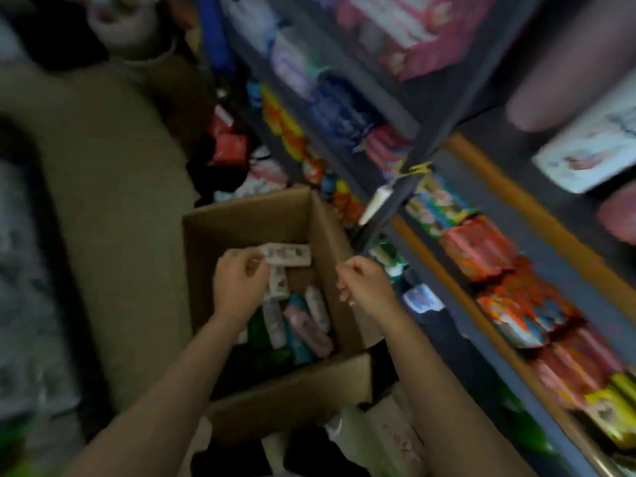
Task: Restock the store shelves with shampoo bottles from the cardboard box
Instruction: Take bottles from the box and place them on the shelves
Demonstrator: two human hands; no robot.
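An open cardboard box [247, 215] sits on the floor below me, with several shampoo bottles [303, 321] lying in its bottom, pink, teal, green and white. My left hand [239, 280] is inside the box and grips a small whitish bottle [285, 254] by one end, lifted above the others. My right hand [364, 280] hovers over the box's right wall, fingers curled, and nothing shows in it. The whole view is blurred.
Dark store shelves [444, 142] rise to the right, packed with colourful packets [481, 249] and pink boxes [413, 36]. A beige bag or cushion [113, 187] lies left of the box. White bags [378, 438] sit near my feet.
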